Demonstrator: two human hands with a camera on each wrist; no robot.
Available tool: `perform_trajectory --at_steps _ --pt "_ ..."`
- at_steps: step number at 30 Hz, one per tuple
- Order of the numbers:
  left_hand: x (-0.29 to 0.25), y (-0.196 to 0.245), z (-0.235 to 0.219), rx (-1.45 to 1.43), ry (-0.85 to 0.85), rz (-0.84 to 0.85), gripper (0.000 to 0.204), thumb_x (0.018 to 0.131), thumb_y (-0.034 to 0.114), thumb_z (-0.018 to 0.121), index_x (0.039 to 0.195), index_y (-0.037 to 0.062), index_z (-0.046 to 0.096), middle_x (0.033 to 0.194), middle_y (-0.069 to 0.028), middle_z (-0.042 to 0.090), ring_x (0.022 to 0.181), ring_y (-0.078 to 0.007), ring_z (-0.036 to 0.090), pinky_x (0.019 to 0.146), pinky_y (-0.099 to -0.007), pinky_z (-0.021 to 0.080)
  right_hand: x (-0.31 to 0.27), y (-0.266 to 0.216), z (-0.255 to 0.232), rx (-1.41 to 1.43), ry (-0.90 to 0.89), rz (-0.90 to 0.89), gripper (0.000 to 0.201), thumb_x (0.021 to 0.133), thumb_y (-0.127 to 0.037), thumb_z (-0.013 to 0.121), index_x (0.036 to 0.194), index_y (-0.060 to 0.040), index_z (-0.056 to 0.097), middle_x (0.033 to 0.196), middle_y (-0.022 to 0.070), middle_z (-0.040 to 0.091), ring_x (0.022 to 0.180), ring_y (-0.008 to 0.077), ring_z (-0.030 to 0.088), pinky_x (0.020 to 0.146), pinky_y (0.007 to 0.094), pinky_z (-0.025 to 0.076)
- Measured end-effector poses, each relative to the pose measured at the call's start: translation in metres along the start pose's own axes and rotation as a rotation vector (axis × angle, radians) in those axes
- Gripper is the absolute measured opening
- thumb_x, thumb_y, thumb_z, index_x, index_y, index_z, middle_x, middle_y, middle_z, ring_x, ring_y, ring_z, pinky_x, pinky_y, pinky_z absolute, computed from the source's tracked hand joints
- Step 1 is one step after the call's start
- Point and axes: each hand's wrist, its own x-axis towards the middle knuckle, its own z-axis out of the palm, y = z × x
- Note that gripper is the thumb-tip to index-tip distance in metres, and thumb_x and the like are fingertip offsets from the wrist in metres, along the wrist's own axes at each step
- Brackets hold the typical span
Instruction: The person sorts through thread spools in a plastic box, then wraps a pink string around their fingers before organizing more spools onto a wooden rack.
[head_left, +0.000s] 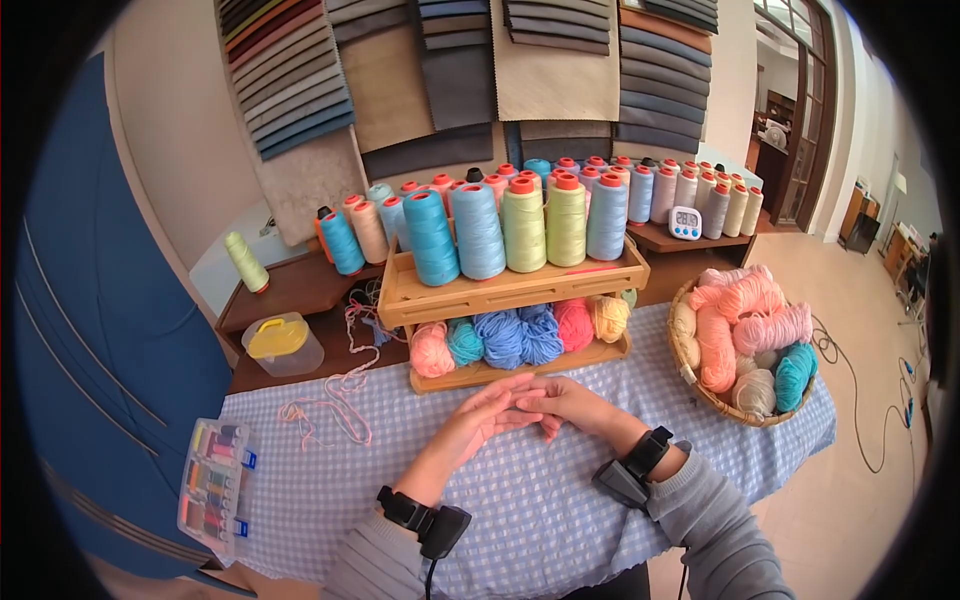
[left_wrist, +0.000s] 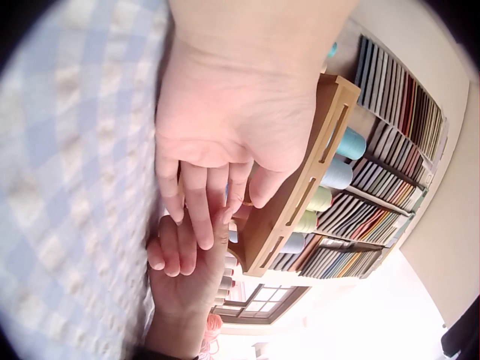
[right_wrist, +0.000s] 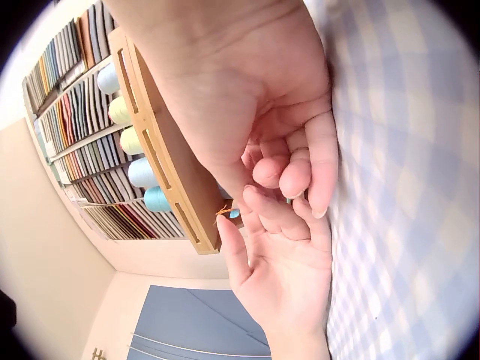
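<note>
My left hand (head_left: pixel 476 420) and right hand (head_left: pixel 580 405) meet over the blue checked tablecloth (head_left: pixel 540 500), fingers overlapping. In the left wrist view, the left hand (left_wrist: pixel 225 124) has its palm exposed and its fingers extended toward the other hand. The right hand (right_wrist: pixel 247 112) has loosely curled fingers touching the left fingers in the right wrist view; its thumb is partly hidden. Just beyond the hands stands a two-tier wooden rack (head_left: pixel 400 308). Its lower tier bears balls of yarn, among them blue yarn (head_left: pixel 517 337); large thread cones, including a pale green cone (head_left: pixel 524 228), fill the top.
A wicker basket (head_left: pixel 690 375) of yarn skeins sits at right. At left are a clear thread box (head_left: pixel 215 480), a yellow-lidded tub (head_left: pixel 283 345) and loose pink yarn (head_left: pixel 340 410). A white timer (head_left: pixel 685 223) stands among more cones behind; fabric swatches (head_left: pixel 560 75) hang on the wall.
</note>
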Motion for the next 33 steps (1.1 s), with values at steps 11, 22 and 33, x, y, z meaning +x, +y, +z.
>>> perform_trajectory --at_steps 11,22,33 --pt "0.0 0.002 0.004 0.023 -0.131 -0.035 0.054 0.09 0.034 0.045 0.131 0.0005 0.032 0.121 -0.0125 0.048 0.107 -0.0203 0.053 0.094 -0.0344 0.038 -0.001 -0.003 0.001 -0.156 -0.048 0.047 0.034 0.088 -0.036 0.052 0.083 -0.0031 0.058 0.062 0.0031 0.056 0.052 0.0107 0.055 0.048 0.0228 0.047" --pt "-0.003 0.004 0.005 0.053 -0.073 -0.051 0.049 0.09 0.032 0.046 0.129 0.0035 0.037 0.12 -0.0118 0.049 0.105 -0.0184 0.053 0.093 -0.0327 0.039 -0.001 -0.004 0.001 -0.152 -0.023 0.051 0.035 0.089 -0.035 0.051 0.077 -0.002 0.057 0.056 0.0027 0.053 0.048 0.0115 0.055 0.048 0.0239 0.049" --pt "-0.036 0.029 -0.009 0.345 0.263 -0.087 0.026 0.087 0.016 0.053 0.108 0.0002 0.054 0.105 -0.0077 0.058 0.095 -0.0145 0.056 0.082 -0.0258 0.044 -0.001 0.0 -0.004 -0.057 -0.083 0.014 0.037 0.093 -0.028 0.038 0.108 0.0021 0.053 0.051 -0.0002 0.046 0.046 0.011 0.051 0.052 0.0257 0.051"
